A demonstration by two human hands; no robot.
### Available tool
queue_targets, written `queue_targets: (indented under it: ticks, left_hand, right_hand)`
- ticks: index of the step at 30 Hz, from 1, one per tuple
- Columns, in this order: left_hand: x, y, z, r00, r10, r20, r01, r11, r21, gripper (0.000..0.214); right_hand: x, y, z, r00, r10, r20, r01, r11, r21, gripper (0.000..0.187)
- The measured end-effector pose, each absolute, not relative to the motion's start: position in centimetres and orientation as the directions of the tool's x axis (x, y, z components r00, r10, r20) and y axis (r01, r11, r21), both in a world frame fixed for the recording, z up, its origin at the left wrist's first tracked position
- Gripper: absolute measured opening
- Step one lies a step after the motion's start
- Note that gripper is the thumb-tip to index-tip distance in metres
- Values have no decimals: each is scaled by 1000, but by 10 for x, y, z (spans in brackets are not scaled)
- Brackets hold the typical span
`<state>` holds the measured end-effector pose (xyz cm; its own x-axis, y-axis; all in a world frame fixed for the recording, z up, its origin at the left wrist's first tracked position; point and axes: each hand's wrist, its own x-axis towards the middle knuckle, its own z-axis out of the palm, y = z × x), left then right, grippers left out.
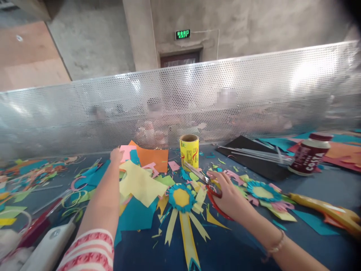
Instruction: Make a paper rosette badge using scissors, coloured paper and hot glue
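Note:
My left hand (pixel 115 155) is stretched far out to the left of the middle, its fingers closed on the edge of a pink sheet of paper (pixel 126 152). A small blue piece (pixel 134 157) and an orange sheet (pixel 153 158) lie against that sheet. In my right hand (pixel 225 188) is a pair of scissors (pixel 208 180) with red handles, its blades pointing up and left toward a yellow tape roll (pixel 189 150). Between my arms lies a paper rosette (pixel 181 199) with a yellow centre, blue frilled rim and ribbon tails. Pale yellow paper (pixel 139 182) covers the blue sheets beside it.
On the right are a second rosette (pixel 262 191), a yellow glue gun (pixel 324 207), a dark red bottle (pixel 310 154), glue sticks (pixel 259 155) and black paper (pixel 248 150). Paper scraps (pixel 36 173) litter the left. A perforated metal screen (pixel 175 101) stands behind the table.

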<state>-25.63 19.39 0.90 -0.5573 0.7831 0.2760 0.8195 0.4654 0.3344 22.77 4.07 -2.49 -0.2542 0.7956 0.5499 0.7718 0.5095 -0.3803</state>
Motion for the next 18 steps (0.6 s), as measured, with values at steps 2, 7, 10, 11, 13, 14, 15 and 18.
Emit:
queue_targets:
  ticks: [2, 7, 10, 11, 13, 14, 15, 18]
  left_hand:
    - [-259, 190, 20, -550, 777, 306, 824, 446, 349, 33]
    - [-262, 183, 45, -581, 717, 385, 804, 431, 410, 31]
    - [-258, 177, 51, -594, 695, 405, 792, 417, 447, 33]
    - [-256, 175, 52, -588, 710, 388, 792, 409, 454, 34]
    - [-250, 168, 51, -531, 804, 268, 821, 410, 397, 33]
    - [-248, 165, 50, -490, 853, 179, 845, 414, 340, 31]
    - [-245, 162, 48, -452, 887, 92, 868, 413, 275, 30]
    - [-233, 157, 42, -400, 916, -21, 905, 399, 146, 27]
  right_hand:
    - [227, 41, -25, -253, 791, 558, 772, 512, -376, 43]
    - [227, 40, -25, -263, 784, 563, 758, 529, -382, 43]
    - [226, 39, -23, -263, 797, 544, 749, 524, -406, 45]
    - [225, 38, -22, -263, 806, 531, 747, 518, -417, 46]
    - [225, 35, -21, -266, 819, 508, 742, 511, -435, 49]
    - [224, 34, -20, -267, 824, 500, 740, 508, -441, 50]
    - [224, 34, -19, -270, 827, 494, 739, 507, -444, 50]
    - [224, 32, -19, -271, 832, 484, 745, 500, -442, 49]
